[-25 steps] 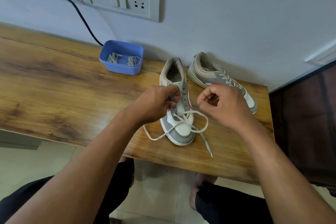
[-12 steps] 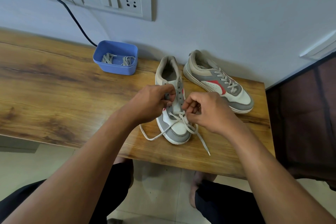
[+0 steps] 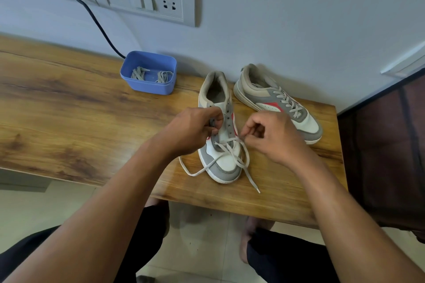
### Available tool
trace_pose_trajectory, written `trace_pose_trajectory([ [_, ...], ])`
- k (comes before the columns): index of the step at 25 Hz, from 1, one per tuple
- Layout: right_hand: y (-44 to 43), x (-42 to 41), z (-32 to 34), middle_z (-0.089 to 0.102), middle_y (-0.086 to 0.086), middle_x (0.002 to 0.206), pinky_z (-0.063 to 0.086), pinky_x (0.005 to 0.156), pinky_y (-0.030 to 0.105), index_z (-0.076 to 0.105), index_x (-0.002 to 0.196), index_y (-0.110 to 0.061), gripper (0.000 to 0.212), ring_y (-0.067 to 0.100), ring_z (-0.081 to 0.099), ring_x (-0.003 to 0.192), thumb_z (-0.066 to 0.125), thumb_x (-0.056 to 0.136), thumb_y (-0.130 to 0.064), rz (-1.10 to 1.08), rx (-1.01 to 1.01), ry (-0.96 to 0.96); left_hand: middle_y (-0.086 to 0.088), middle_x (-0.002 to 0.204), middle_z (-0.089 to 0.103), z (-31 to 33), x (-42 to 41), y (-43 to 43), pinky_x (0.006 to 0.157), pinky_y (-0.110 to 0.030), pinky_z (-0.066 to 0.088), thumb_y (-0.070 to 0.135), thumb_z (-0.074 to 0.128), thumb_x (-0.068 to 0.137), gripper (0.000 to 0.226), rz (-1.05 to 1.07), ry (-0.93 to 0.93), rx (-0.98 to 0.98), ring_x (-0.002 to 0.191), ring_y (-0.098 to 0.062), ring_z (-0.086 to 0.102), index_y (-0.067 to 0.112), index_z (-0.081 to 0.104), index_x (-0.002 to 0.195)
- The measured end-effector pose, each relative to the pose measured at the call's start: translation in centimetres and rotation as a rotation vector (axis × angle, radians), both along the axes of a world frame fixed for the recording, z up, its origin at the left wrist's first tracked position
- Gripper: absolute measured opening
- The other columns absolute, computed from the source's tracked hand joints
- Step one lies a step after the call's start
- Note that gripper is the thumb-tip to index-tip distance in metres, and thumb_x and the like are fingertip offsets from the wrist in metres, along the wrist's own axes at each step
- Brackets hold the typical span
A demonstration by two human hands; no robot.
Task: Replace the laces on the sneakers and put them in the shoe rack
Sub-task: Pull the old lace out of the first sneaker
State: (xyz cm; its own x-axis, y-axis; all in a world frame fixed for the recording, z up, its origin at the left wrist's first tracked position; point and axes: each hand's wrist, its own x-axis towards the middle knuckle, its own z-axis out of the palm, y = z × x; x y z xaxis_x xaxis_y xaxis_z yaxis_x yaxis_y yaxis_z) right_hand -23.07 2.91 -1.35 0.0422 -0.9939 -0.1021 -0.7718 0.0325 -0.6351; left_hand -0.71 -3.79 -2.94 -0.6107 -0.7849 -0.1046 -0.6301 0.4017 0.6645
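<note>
**Sneaker (image 3: 226, 167) partly laced, both grips on it**

The sneaker stands on the wooden worktop (image 3: 69, 110), toe towards the person. The left grip (image 3: 195, 128) clasps the sneaker's left eyelet flap, fingers curled round it. The right grip (image 3: 273, 135), at the sneaker's right side, pinches the white lace (image 3: 249, 174) beside the lower eyelets. The lace crosses only the lowest eyelets, and its loose ends trail past the toe onto the worktop. Just right of the sneaker and slightly behind stands the second sneaker (image 3: 305, 124), fully laced. Behind and to the left of the sneaker sits a blue tub (image 3: 149, 87) holding grey laces (image 3: 138, 73).
</note>
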Motion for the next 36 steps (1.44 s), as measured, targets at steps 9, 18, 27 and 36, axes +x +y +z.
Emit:
trace_pose_trajectory([
  [9,0.5,1.7,0.0,0.067,-0.013,0.081,0.059,0.070,0.034,0.070,0.093,-0.028,0.028,0.004,0.065,0.074,0.086,0.076,-0.012,0.107,0.018,0.036,0.011,0.086,0.061,0.0,-0.1,0.0,0.067,-0.025,0.047,0.010,0.064,0.095,0.018,0.009,-0.023,0.009,0.081,-0.006,0.059,0.026,0.061,0.103],
  [18,0.2,1.2,0.2,0.074,-0.007,0.088,0.055,0.069,0.017,0.076,0.097,-0.024,0.020,0.002,0.067,0.076,0.082,0.084,-0.009,0.003,0.145,-0.208,0.010,0.089,0.061,0.1,-0.1,0.0,0.069,-0.026,0.050,0.009,0.063,0.095,0.018,0.001,-0.026,0.017,0.083,-0.008,0.060,0.025,0.061,0.103],
  [27,0.1,0.6,-0.1,0.074,-0.005,0.079,0.059,0.063,0.022,0.079,0.089,-0.023,0.016,0.003,0.068,0.068,0.086,0.083,-0.010,-0.012,0.162,-0.203,0.007,0.089,0.065,0.0,0.0,-0.1,0.075,-0.039,0.056,0.009,0.063,0.095,0.018,-0.004,-0.004,0.024,0.084,-0.013,0.063,0.025,0.062,0.102],
  [36,0.1,-0.2,-0.6,0.074,-0.009,0.080,0.051,0.066,0.018,0.080,0.089,-0.027,0.015,-0.001,0.064,0.072,0.086,0.084,-0.014,-0.008,0.128,-0.151,0.008,0.088,0.064,0.1,0.0,-0.1,0.072,-0.034,0.055,0.009,0.064,0.095,0.018,-0.003,0.004,0.031,0.083,-0.011,0.062,0.026,0.061,0.101],
])
